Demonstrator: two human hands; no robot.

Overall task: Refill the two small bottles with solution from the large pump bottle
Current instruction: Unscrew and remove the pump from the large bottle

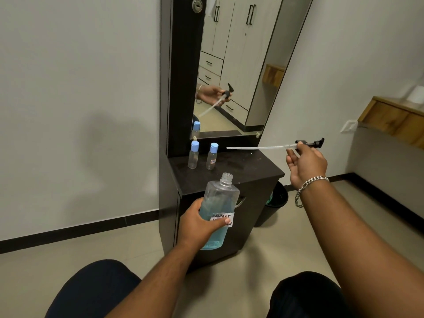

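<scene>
My left hand (199, 222) grips the large clear bottle (218, 203), which holds blue solution and bears a handwritten white label. Its neck is uncapped and it is held in front of the dark cabinet. My right hand (306, 165) holds the black pump head (309, 142) out to the right, with its long clear dip tube (254, 147) pointing left over the cabinet top. Two small clear bottles with blue caps stand on the cabinet top by the mirror: one on the left (193, 154), one on the right (212, 156). Both caps are on.
The dark cabinet top (252, 166) sits under a tall mirror (236, 65). A black bin (275, 203) stands on the floor to the cabinet's right. A wooden shelf (394, 118) juts from the right wall. My knees fill the bottom of the view.
</scene>
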